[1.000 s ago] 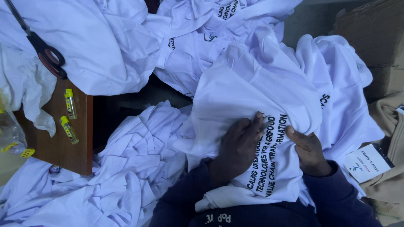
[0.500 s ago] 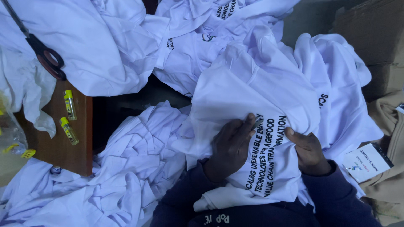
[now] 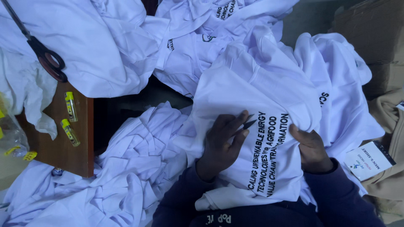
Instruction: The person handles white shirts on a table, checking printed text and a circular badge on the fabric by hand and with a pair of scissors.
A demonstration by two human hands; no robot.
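Note:
A white T-shirt (image 3: 252,84) with black printed lettering lies over my lap. My left hand (image 3: 221,145) rests flat on it just left of the print and holds small thread snips (image 3: 247,121), whose dark pointed tips poke out between the fingers toward the lettering. My right hand (image 3: 310,148) pinches a fold of the same shirt on the right side of the print. Both arms wear dark blue sleeves.
More white shirts are heaped to the left (image 3: 126,168) and above (image 3: 101,46). Black-handled scissors (image 3: 46,59) lie on the upper-left pile. A wooden table (image 3: 80,147) carries two small yellow-capped tubes (image 3: 70,106). Cardboard boxes (image 3: 370,38), a small white box (image 3: 369,159) and beige cloth (image 3: 391,126) are at the right.
My left hand has slid left and down off the lettering, uncovering more of the print, and the snips' tips now show. My right hand has kept its hold.

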